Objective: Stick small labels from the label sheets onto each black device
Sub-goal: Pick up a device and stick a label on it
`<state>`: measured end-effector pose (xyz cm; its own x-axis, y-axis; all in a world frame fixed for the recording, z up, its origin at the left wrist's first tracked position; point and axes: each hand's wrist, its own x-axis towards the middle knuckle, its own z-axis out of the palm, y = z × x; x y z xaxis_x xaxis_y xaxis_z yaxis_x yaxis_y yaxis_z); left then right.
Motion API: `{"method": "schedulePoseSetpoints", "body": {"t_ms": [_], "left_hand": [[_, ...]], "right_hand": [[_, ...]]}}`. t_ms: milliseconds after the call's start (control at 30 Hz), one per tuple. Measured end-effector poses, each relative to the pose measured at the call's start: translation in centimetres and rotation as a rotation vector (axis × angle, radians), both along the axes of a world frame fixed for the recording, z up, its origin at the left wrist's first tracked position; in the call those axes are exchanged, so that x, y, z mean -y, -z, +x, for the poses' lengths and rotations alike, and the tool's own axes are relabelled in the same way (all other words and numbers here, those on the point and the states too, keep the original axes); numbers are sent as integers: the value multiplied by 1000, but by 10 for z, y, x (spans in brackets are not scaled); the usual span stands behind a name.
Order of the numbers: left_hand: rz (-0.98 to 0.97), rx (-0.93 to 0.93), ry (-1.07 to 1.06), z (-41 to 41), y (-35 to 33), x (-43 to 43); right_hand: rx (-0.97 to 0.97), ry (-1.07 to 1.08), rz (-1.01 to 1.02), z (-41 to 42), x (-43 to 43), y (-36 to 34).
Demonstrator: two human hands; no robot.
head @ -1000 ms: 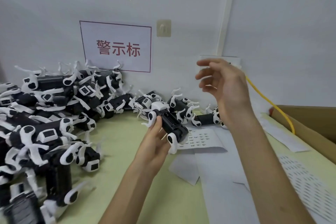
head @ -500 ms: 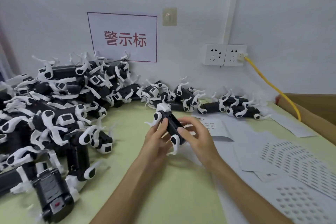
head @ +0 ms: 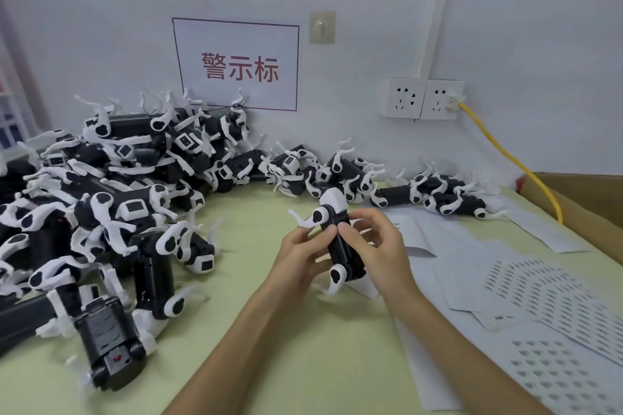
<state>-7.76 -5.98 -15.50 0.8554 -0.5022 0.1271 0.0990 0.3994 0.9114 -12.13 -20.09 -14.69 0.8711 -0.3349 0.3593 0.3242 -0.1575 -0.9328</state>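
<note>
Mid-scene, over the green table [head: 256, 330]: a black device [head: 345, 251] with white legs, lying lengthwise near to far. Gripped on its left side by the left hand [head: 298, 254], curled round it. Pinched on its right side by the right hand [head: 379, 251], pressing on the top face. Spread just right: label sheets [head: 539, 293], overlapping. Piled far left: a heap of devices [head: 118, 185].
</note>
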Motion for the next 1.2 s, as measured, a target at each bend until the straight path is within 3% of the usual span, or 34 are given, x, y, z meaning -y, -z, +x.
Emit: {"method": "schedulePoseSetpoints", "body": {"t_ms": [267, 467, 667, 967, 1133, 1200], "left_hand": [[84, 67, 27, 0, 0, -2], [21, 27, 143, -2, -2, -4], [-102, -133, 112, -3, -2, 1], [-129, -179, 3, 1, 1, 3], [-64, -241, -165, 4, 6, 3], [-70, -273, -158, 5, 5, 2]], "right_hand": [[-158, -185, 389, -1, 5, -3], [-218, -302, 469, 0, 9, -5], [-154, -366, 394, -4, 9, -13], [-154, -367, 304, -6, 3, -11], [-135, -227, -105, -6, -6, 0], [-107, -189, -98, -4, -7, 2]]}}
